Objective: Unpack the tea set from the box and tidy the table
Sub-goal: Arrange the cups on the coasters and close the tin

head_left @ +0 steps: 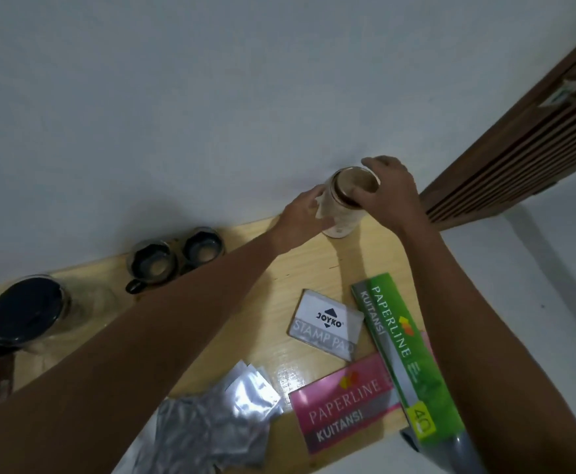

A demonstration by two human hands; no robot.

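A glass cup wrapped in pale paper (pixel 343 213) stands at the far edge of the wooden table (pixel 279 275), against the white wall. My left hand (pixel 302 213) grips its left side over the paper. My right hand (pixel 390 189) holds its rim from the right, with the thumb over the opening. Two dark glass cups (pixel 151 266) (pixel 202 249) stand side by side further left along the wall. A glass teapot with a dark lid (pixel 28 311) sits at the far left.
A white stamp pad tin (pixel 327 325), a green receipt book (pixel 399 350) and a pink receipt book (pixel 344 405) lie near the right edge. Several silver foil pouches (pixel 218 415) lie at the front. A slatted wooden door (pixel 525 152) stands at the right.
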